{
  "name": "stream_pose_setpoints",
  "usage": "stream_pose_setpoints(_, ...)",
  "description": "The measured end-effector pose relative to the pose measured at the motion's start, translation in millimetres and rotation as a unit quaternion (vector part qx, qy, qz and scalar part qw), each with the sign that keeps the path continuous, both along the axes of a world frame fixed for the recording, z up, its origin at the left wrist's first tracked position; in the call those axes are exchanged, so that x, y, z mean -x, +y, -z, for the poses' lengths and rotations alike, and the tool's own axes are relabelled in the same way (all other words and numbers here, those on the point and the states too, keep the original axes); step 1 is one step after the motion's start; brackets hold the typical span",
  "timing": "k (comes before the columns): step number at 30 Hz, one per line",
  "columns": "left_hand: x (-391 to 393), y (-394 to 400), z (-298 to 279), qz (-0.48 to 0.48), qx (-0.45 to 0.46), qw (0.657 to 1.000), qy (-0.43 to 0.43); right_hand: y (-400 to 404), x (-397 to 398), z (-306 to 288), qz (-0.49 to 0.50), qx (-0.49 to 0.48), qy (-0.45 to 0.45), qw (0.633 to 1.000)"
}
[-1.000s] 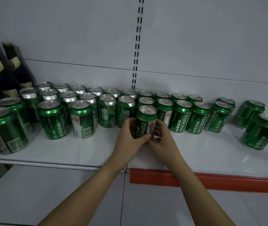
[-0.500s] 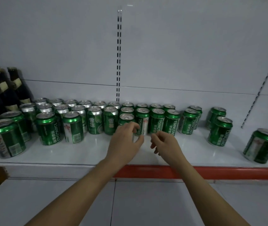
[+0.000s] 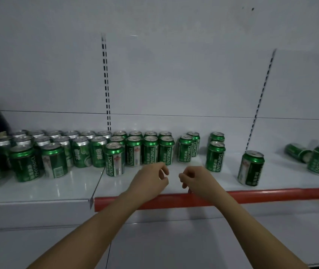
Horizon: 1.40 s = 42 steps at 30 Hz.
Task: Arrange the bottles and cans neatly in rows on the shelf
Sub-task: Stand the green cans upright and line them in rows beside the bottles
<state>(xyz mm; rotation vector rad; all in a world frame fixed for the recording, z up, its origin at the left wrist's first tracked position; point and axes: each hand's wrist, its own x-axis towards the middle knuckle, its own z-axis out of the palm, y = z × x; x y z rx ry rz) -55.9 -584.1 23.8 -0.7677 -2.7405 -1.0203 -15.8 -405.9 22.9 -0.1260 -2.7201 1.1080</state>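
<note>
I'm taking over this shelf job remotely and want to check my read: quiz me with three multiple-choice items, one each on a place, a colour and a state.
1. Where does the tipped-over can lie?
A. far right of the shelf
B. beside the dark bottles
C. on the lower shelf

2. What colour is the strip on the right shelf section's front edge?
A. blue
B. red
C. yellow

3. What are the left hand and right hand holding?
A. one can each
B. one can together
C. nothing

Answers: 1 A, it lies on its side near the right-hand cans. 2 B, the edge shows red. 3 C, both hover with loosely curled fingers in front of the rows.
</note>
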Motion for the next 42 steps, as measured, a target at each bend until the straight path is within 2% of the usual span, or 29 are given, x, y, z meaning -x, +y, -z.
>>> stream_pose_setpoints(7,17,45,9,0.033,-0.102,0.99,-0.089,20,17,28,0.035,0.061,0.022,0.997)
stream_pose_setpoints(13,61,98,22,0.078,-0.184,0.971,-0.133,51,40,39,0.151,0.126,0.133,0.971)
stream_pose_setpoints(17,87,138,29,0.12,-0.231,0.951,-0.169,75,52,47,0.216,0.052,0.224,0.949)
stream_pose_setpoints(21,102,175,29,0.156,-0.265,0.933,-0.187,87,68,55,0.24,0.049,0.242,0.939)
stream_pose_setpoints(24,110,196,32,0.184,-0.283,0.922,-0.189,95,78,58,0.224,0.101,0.211,0.946)
stream_pose_setpoints(28,114,208,41,0.166,-0.314,0.915,-0.19,107,87,63,0.175,0.177,0.197,0.948)
stream_pose_setpoints(34,123,210,48,0.137,-0.345,0.909,-0.192,119,92,74,0.148,0.172,0.2,0.953)
stream_pose_setpoints(38,114,202,45,0.1,-0.36,0.911,-0.175,123,87,73,0.116,0.232,0.216,0.941)
stream_pose_setpoints(42,99,185,38,0.072,-0.412,0.886,-0.199,123,76,69,0.053,0.251,0.236,0.937)
